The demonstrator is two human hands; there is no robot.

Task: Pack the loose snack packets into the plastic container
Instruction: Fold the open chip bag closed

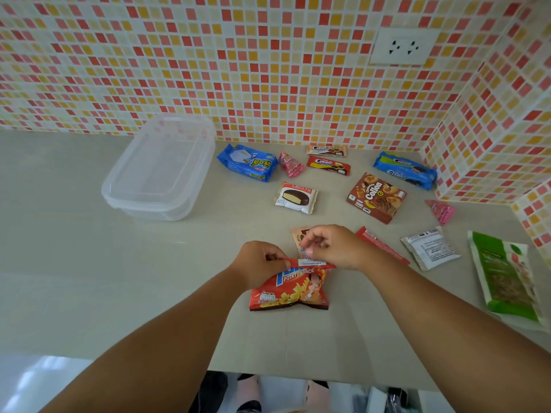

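Note:
A red potato snack bag (290,290) lies on the counter in front of me. My left hand (256,260) and my right hand (334,247) both pinch its top seam. A brown packet (299,235) lies partly hidden under my right hand. The clear plastic container (161,171), with its lid on, stands at the back left. Loose packets lie to its right: a blue pack (247,163), a Choco Pie (295,197), a brown Collon box (376,197), two chocolate bars (328,164), a blue cookie pack (405,170).
A white packet (429,248), a red stick pack (381,245), two pink sweets (441,210) and a green bag (504,278) lie at the right. Tiled walls close the back and right. The counter's front edge (313,378) is near me.

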